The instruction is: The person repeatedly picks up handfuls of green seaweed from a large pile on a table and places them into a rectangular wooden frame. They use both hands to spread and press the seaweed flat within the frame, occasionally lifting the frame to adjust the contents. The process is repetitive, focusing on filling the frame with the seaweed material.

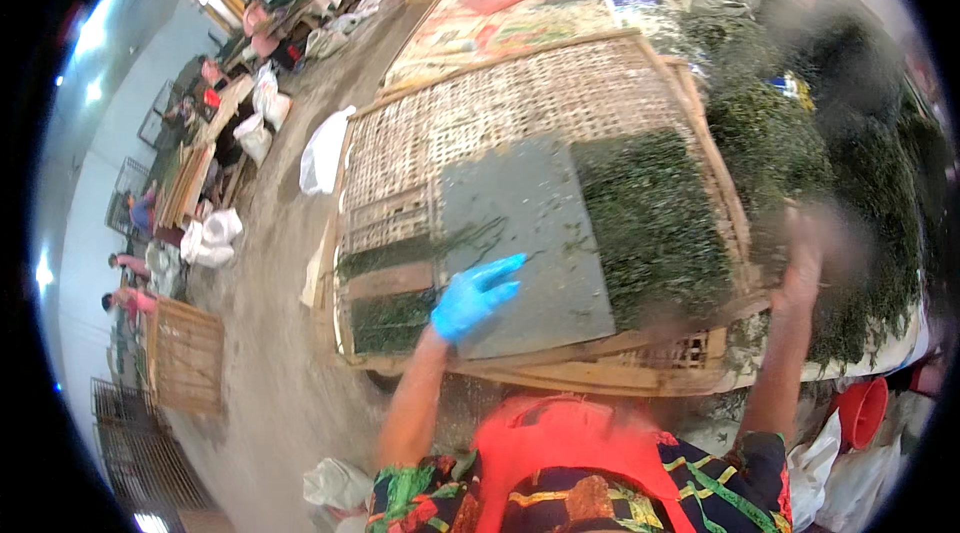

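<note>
My left hand (474, 299), in a blue glove, is over the lower left part of a flat grey board (525, 225) with its fingers apart. Dark strands and small bits are scattered on that board. It lies on a woven lattice tray (495, 113) with a wooden frame. To its right, a layer of shredded dark green plant material (652, 218) covers the lattice. My right hand (802, 240) is bare and reaches to the near side of a large loose heap of the same material (862, 158). Blur hides whether its fingers hold any.
Another framed tray (675, 375) shows beneath the front edge. A red bucket (861, 413) and plastic sacks (817, 473) stand at lower right. A concrete floor (262, 338) runs along the left, with white sacks (212, 237) and people working at benches beyond.
</note>
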{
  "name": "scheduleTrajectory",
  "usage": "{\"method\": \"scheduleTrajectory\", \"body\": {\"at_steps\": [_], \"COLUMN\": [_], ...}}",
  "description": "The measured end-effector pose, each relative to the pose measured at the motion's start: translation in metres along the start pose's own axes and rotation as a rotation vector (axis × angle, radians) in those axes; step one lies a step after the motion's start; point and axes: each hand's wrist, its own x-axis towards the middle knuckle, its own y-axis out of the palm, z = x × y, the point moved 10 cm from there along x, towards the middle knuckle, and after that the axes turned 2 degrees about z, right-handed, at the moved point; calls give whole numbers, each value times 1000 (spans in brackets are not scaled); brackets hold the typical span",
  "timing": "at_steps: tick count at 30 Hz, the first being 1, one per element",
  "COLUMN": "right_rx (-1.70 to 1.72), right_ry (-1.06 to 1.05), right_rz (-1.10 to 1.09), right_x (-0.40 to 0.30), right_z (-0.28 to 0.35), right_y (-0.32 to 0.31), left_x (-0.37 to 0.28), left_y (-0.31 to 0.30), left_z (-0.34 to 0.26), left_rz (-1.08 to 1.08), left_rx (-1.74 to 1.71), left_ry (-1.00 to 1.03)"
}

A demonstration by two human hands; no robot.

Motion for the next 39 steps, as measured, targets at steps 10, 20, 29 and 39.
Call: {"method": "scheduleTrajectory", "body": {"at_steps": [10, 20, 29, 39], "right_rx": [209, -23, -555, -714], "right_ry": [348, 80, -392, -517], "right_rz": [814, 1210, 1280, 1283], "right_x": [-244, -376, -373, -349], "right_z": [-161, -226, -263, -266], "right_y": [360, 499, 524, 509], "left_x": [10, -29, -38, -49], "left_y": [-76, -236, -293, -306], "left_z": [60, 186, 211, 249], "left_rz": [66, -240, -384, -366], "left_rx": [-655, -772, 95, 221], "left_ry": [31, -87, -146, -348]}}
